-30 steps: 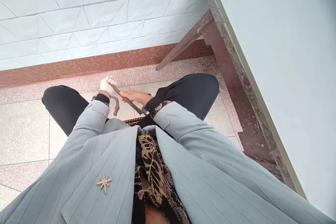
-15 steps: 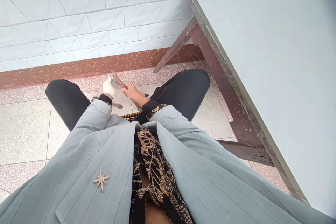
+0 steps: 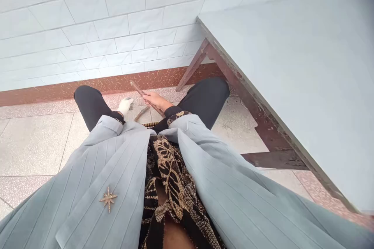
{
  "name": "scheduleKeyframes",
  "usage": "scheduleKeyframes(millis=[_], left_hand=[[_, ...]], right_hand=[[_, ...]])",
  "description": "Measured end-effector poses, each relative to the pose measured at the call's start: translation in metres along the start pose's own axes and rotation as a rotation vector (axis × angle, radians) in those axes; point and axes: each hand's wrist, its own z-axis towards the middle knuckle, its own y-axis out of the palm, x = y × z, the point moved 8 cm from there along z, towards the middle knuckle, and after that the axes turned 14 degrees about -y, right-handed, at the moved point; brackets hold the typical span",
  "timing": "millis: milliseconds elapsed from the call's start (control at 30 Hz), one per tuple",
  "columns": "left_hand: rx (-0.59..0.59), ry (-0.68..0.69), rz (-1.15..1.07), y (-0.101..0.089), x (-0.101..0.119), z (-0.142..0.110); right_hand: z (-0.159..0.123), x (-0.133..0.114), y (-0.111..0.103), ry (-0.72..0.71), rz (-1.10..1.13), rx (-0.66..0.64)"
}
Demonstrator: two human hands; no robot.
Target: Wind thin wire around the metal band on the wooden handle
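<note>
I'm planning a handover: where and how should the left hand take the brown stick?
Probably pinch the brown stick near its far end, from the left: the right hand grips it farther back, while that slender end juts free on the side of the gloved left hand.

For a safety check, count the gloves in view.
1: a white glove, on the left hand. The right hand, holding a brown stick, is bare. No other glove shows; some may be hidden.
</note>
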Motion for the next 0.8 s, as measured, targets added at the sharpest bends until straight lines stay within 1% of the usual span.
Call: scheduleKeyframes(millis=[67, 100, 133, 167, 200, 233, 267, 333, 433, 500, 567, 633, 700, 800], left_hand=[[-0.009, 0.093, 0.019, -0.002, 0.007, 0.000], [-0.056, 0.132, 0.030, 0.003, 0.010, 0.001], [-0.134, 0.164, 0.052, 0.013, 0.011, 0.001], [-0.236, 0.179, 0.097, 0.025, 0.010, 0.001], [-0.324, 0.174, 0.156, 0.036, 0.007, 0.001], [-0.388, 0.158, 0.221, 0.045, 0.001, 0.001], [-0.416, 0.137, 0.280, 0.049, -0.004, 0.002], [-0.373, 0.108, 0.360, 0.046, -0.011, 0.007], [-0.269, 0.133, 0.394, 0.033, -0.010, 0.014], [-0.207, 0.162, 0.407, 0.027, -0.006, 0.016], [-0.147, 0.198, 0.419, 0.022, -0.001, 0.017], [-0.095, 0.241, 0.438, 0.021, 0.003, 0.017], [-0.066, 0.275, 0.467, 0.021, 0.005, 0.016], [-0.070, 0.289, 0.514, 0.026, 0.003, 0.016]], right_hand=[[0.001, -0.002, 0.002, 0.005, 0.000, -0.004], [0.001, -0.002, 0.003, 0.009, -0.006, -0.007], [0.001, -0.001, 0.005, 0.015, -0.014, -0.015], [0.002, 0.000, 0.006, 0.023, -0.025, -0.019], [0.002, 0.001, 0.006, 0.032, -0.043, -0.016], [0.003, 0.003, 0.004, 0.041, -0.068, -0.004], [0.004, 0.005, 0.001, 0.050, -0.100, 0.017], [0.006, 0.008, -0.009, 0.068, -0.190, 0.079], [0.008, 0.011, -0.031, 0.096, -0.369, 0.163], [0.008, 0.013, -0.043, 0.118, -0.491, 0.177], [0.007, 0.017, -0.047, 0.150, -0.593, 0.151], [0.005, 0.022, -0.043, 0.175, -0.661, 0.097], [0.002, 0.027, -0.032, 0.180, -0.695, 0.035], [-0.002, 0.031, -0.012, 0.134, -0.699, -0.041]])
